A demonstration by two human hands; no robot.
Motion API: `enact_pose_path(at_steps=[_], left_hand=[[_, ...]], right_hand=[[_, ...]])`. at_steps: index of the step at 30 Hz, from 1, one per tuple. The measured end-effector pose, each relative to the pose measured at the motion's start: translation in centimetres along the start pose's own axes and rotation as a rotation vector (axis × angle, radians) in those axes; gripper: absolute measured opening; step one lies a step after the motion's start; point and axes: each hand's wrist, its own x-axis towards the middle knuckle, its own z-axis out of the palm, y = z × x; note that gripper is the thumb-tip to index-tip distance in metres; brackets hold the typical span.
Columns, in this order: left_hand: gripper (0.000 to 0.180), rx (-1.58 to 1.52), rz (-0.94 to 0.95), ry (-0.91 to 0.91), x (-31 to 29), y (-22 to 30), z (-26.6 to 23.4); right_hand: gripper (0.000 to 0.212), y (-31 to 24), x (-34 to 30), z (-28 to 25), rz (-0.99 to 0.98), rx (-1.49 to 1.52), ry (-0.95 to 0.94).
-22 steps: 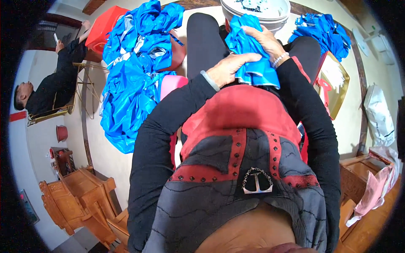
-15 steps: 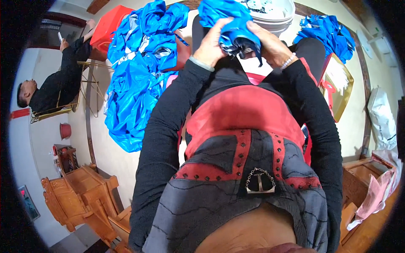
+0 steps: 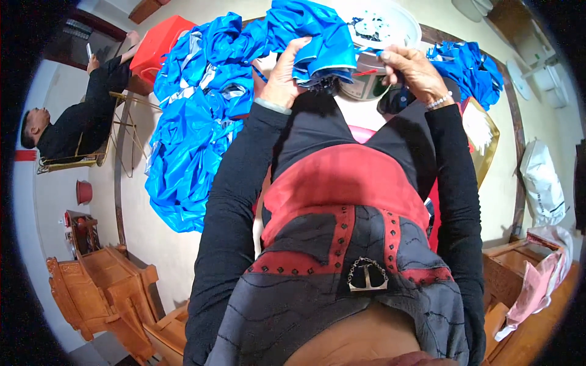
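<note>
Past the right hand (image 3: pixel 416 74) is a lettered bag (image 3: pixel 541 183).

Fisheye on the head of the person before me, facing steeply down. Shirt (image 3: pixel 305 305) close under lens; left hand (image 3: pixel 282 76) and right hand (image 3: pixel 416 74) farther out, toward upper edge. Sleeves (image 3: pixel 229 213) enter from below. Dark floor strips (image 3: pixel 518 137) bow at both sides.

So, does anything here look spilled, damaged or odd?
Nothing looks plainly spilled or damaged. The blue sheeting heaped at the left is crumpled, but it resembles the bundle in the left hand, so it hardly seems odd.
</note>
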Motion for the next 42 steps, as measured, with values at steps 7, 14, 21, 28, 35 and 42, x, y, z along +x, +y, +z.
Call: enact_pose_path(at_steps=[7, 14, 21, 28, 35, 42], left_hand=[[0.026, 0.142, 0.033, 0.048, -1.1, 0.9, 0.8], [0.026, 0.21, -0.013, 0.089, -1.6, 0.1, 1.8], [0.026, 0.28, 0.01, 0.067, -1.9, -0.1, 2.4], [0.022, 0.253, -0.048, 0.074, -1.1, 0.2, 1.0], [0.027, 0.486, -0.122, 0.115, 0.4, -0.2, -0.2], [0.03, 0.932, 0.007, -0.082, 1.4, -2.4, 1.5]], right_hand=[[0.017, -2.1, -0.5, -5.0, -0.317, -0.593, 0.259], [0.036, -2.9, -1.6, -3.8, -0.263, -0.643, 0.053], [0.036, -1.3, -0.6, -1.5, -0.033, -0.173, -0.104], [0.021, -3.1, -2.3, -4.0, -0.009, -0.091, 0.019], [0.018, -4.8, -5.0, -5.0, -0.064, 0.023, -0.018], [0.02, -6.4, -5.0, -1.9, -0.195, 0.176, -0.151]])
